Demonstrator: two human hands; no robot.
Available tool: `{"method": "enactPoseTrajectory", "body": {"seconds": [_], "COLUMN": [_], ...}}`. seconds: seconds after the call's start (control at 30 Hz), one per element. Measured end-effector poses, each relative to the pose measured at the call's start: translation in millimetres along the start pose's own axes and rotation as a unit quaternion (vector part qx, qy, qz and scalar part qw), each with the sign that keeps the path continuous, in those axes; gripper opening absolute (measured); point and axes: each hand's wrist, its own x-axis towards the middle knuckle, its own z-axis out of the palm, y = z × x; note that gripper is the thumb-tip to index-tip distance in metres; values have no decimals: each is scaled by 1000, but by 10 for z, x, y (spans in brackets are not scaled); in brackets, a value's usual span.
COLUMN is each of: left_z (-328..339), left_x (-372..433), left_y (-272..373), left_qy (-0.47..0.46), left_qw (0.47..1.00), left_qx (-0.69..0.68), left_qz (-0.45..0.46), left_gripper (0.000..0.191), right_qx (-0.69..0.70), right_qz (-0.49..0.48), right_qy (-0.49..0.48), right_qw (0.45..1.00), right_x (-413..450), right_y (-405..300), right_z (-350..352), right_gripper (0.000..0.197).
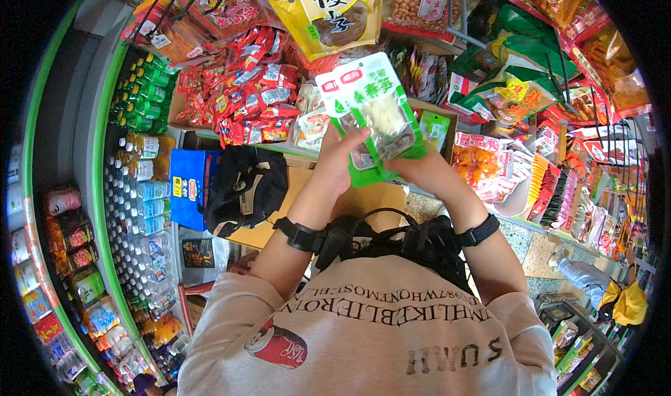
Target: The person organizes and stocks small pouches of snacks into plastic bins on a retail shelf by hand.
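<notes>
Before me, both hands hold green-and-white plastic food packets [385, 102], which overlap and have see-through windows showing pale and darker food. My left hand [335, 160] grips them at the lower left edge, its thumb lying across the front. My right hand [419, 168] holds their lower right side, its fingers partly hidden behind them. Just beyond, a large yellow snack bag [327, 8] hangs from a metal hook. Small red packets [257, 92] lie piled on the shelf to the left, and a green packet [434, 128] stands behind my right hand.
Below the shelf sit a blue box [191, 186], a black bag [251, 186] and a cardboard box [296, 186]. Bottles [149, 147] line the left shelves. Bagged snacks [474, 155] fill the right shelf. Metal hooks jut overhead. Another person in yellow [629, 301] is at the far right.
</notes>
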Motion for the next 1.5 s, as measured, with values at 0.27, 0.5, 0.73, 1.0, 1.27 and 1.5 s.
{"method": "enactPoseTrajectory", "body": {"seconds": [0.27,0.5,0.73,1.0,1.27,1.5], "left_z": [105,-152,96,118,-179,-364], "left_x": [102,132,16,3,64,-4], "left_y": [-7,200,71,112,71,4], "left_qy": [35,43,-7,-41,-37,-169], "left_qw": [992,984,970,979,885,797], "left_qx": [104,145,218,188,441,577], "left_qz": [61,98,109,72,143,55], "left_gripper": [41,43,35,47,46,38], "right_qx": [-221,-237,-255,41,-155,-216], "right_qz": [-165,-56,-201,-3,-66,-89], "right_qy": [-105,-8,121,10,111,-149], "right_qw": [955,970,938,999,979,961], "right_x": [-56,-16,132,207,243,303], "right_y": [47,-292,-306,-267,-211,-205], "right_z": [47,-311,-69,-93,-211,-454], "right_gripper": [40,46,31,22,46,41]}}
